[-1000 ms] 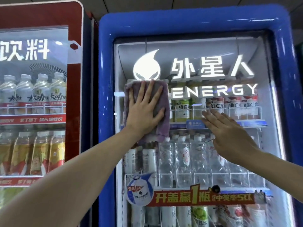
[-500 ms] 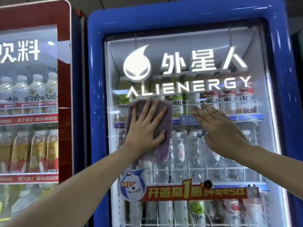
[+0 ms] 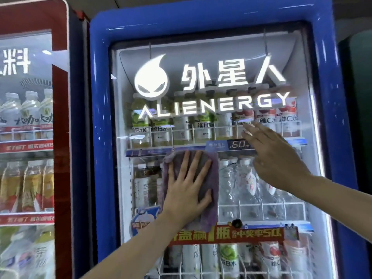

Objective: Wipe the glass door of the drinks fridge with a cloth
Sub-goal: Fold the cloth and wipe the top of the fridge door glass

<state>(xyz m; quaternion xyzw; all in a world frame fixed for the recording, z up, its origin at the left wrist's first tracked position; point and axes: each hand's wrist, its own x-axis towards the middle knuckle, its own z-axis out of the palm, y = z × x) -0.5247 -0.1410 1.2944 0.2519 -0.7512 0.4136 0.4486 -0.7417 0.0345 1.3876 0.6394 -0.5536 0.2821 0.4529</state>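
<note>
The blue-framed drinks fridge [image 3: 102,137] fills the middle of the head view, and its glass door [image 3: 201,57] carries a lit white alien logo and lettering. A purple-grey cloth [image 3: 212,178] lies flat against the glass at mid height, just under the upper shelf. My left hand [image 3: 187,190] presses on it with fingers spread. My right hand [image 3: 273,158] rests flat and empty on the glass to the right of the cloth, fingers pointing up-left.
A red-framed drinks fridge [image 3: 60,117] stands directly to the left, almost touching the blue one. Bottles fill several shelves behind both doors. A red promotional strip [image 3: 241,235] runs across the lower shelf. A dark surface [image 3: 356,97] lies to the right of the blue frame.
My left hand has slid the cloth down the glass, from over the logo to below the upper shelf. My right hand has kept its place on the glass.
</note>
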